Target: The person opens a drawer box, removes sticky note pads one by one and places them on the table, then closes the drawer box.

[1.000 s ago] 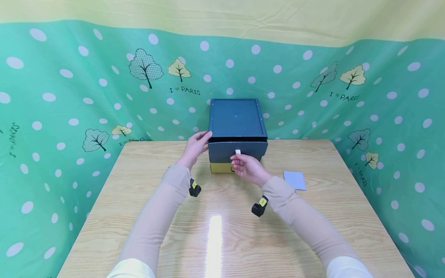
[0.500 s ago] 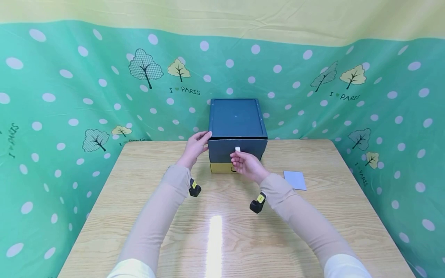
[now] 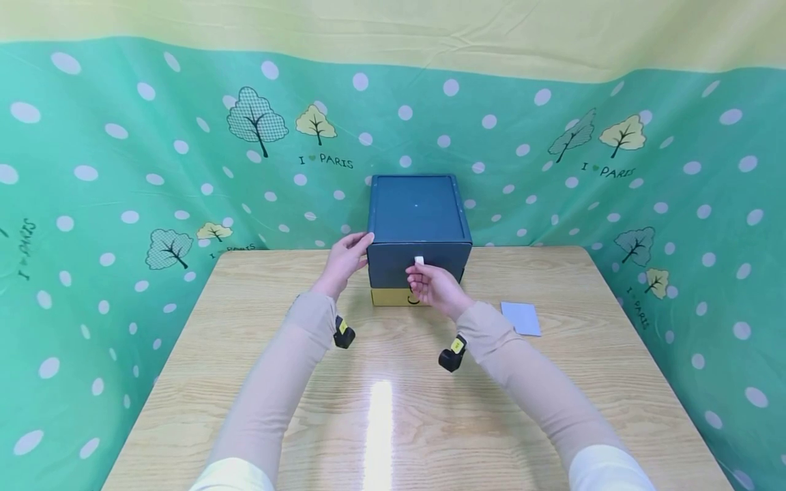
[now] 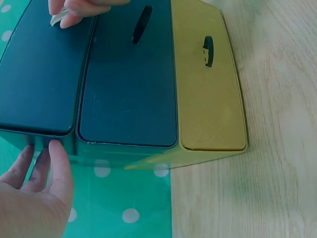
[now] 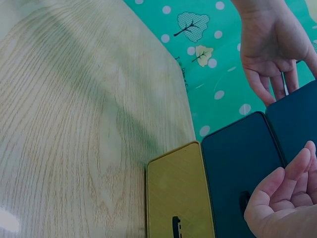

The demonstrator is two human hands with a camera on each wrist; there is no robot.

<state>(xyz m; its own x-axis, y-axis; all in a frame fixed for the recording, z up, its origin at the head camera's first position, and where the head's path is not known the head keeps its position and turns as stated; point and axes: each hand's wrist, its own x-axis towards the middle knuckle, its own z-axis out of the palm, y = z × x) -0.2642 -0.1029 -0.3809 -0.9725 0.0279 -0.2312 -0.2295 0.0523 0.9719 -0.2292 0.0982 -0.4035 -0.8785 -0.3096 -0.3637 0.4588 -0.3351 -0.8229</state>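
Note:
A small chest of drawers (image 3: 417, 208) stands at the back of the table, dark blue on top. Its top drawer (image 4: 37, 79) is dark blue with a white pull tab (image 3: 419, 260). Below it come a dark blue middle drawer (image 4: 131, 94) and a yellow bottom drawer (image 4: 213, 104), each with a black handle. My right hand (image 3: 439, 290) pinches the white tab between thumb and finger. My left hand (image 3: 345, 262) rests with extended fingers against the chest's left side, near the upper front corner. In the left wrist view the top drawer's front lies flush with the frame.
A light blue square sheet (image 3: 520, 318) lies on the wooden table (image 3: 276, 423), right of the chest. A green dotted curtain (image 3: 522, 164) hangs behind and along both sides. Small black wrist cameras hang below both wrists.
The top drawer has slid back into the chest, and the dark gap above its front has closed. My right hand has moved slightly forward with the tab; my left hand has stayed put.

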